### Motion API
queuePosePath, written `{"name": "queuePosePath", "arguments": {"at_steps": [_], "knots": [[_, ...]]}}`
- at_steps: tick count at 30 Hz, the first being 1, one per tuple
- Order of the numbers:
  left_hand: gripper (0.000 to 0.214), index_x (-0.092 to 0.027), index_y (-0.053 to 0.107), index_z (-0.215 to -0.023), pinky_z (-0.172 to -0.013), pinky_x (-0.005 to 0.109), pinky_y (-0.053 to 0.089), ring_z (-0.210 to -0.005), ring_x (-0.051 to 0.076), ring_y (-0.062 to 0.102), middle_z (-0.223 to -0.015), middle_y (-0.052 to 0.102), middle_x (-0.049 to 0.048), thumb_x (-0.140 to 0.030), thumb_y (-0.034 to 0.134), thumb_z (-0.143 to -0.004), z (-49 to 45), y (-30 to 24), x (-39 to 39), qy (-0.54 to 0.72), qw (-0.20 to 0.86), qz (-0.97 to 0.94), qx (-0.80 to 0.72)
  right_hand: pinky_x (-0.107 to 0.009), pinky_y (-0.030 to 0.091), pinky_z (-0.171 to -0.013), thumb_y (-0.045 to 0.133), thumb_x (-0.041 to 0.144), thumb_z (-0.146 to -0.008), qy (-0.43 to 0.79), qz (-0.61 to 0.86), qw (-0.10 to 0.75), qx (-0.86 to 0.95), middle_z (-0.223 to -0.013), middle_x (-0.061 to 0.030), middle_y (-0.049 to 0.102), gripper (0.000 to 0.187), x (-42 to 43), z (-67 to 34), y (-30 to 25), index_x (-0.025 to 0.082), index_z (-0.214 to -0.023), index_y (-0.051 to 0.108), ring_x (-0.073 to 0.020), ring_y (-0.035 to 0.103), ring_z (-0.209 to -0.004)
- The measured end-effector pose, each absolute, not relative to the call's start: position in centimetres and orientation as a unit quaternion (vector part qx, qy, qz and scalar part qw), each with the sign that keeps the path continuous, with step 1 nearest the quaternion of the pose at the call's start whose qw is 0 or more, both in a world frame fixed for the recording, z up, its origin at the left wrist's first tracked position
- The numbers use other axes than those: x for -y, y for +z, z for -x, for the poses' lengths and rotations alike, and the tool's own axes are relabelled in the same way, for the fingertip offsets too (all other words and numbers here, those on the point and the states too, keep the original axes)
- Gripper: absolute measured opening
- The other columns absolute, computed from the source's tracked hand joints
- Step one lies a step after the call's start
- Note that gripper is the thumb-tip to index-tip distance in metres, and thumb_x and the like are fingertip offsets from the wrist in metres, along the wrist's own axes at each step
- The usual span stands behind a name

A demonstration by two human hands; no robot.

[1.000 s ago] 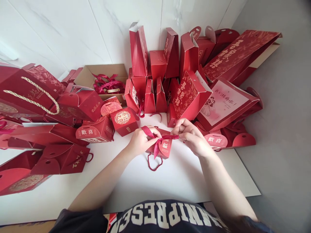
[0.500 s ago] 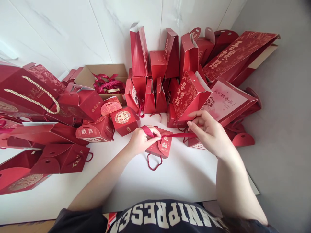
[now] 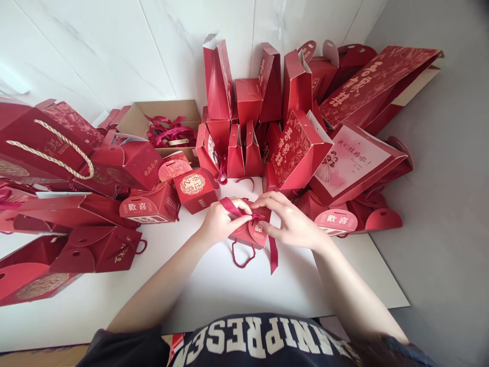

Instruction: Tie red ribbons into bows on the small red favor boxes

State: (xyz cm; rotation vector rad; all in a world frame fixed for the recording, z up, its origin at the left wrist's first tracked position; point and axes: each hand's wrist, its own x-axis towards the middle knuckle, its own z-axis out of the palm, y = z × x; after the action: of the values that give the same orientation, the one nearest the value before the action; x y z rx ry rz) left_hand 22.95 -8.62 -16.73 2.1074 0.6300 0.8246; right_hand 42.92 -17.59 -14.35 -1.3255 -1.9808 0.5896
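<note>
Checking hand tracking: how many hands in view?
2. The left hand pinches the ribbon over the small red box; the right hand, thumb and fingers apart, is over that box's right edge. No others show, and neither is mostly hidden.

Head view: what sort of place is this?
Likely an indoor work corner for gift packaging: a white table near a marble-patterned wall, crowded with red boxes and bags, plus an open carton of loose dark-pink ribbons.
</note>
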Motion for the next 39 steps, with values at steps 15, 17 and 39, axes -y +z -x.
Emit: {"name": "queuePosePath", "arguments": {"at_steps": [15, 17, 39], "knots": [[0.010, -0.019, 0.072, -0.089, -0.074, 0.024, 0.056, -0.082, 0.016, 0.071, -0.089, 0.075, 0.0029, -0.025, 0.066, -0.084, -22.7, -15.8, 9.4, 0.319, 0.393, -0.819, -0.271, -0.044, 0.041, -0.104, 0.053, 0.028, -0.096, 0.268, 0.540, 0.373, 0.706, -0.130, -0.0063, 0.057, 0.012, 17.4, -42.7, -15.7, 0.025, -0.094, 0.064, -0.0241, 0.051, -0.124], [0.012, -0.019, 0.074, -0.092, -0.078, 0.025, 0.057, -0.087, 0.017, 0.071, -0.092, 0.076, 0.0034, -0.024, 0.064, -0.086, -22.5, -15.5, 9.8, 0.319, 0.401, -0.812, -0.278, -0.042, 0.040, -0.105, 0.052, 0.028, -0.096, 0.314, 0.534, 0.373, 0.690, -0.131, -0.0065, 0.056, 0.013, 17.2, -42.7, -15.7, 0.024, -0.093, 0.064, -0.0227, 0.051, -0.124], [0.030, -0.018, 0.055, -0.070, -0.056, 0.023, 0.044, -0.060, 0.011, 0.055, -0.066, 0.058, -0.0014, -0.042, 0.068, -0.082, -21.0, -15.6, 11.9, 0.300, 0.543, -0.641, -0.453, -0.038, 0.041, -0.101, 0.053, 0.032, -0.095, 0.394, 0.529, 0.373, 0.653, -0.125, -0.0075, 0.057, 0.026, 16.9, -42.7, -15.8, 0.020, -0.072, 0.058, -0.0228, 0.054, -0.122]]}}
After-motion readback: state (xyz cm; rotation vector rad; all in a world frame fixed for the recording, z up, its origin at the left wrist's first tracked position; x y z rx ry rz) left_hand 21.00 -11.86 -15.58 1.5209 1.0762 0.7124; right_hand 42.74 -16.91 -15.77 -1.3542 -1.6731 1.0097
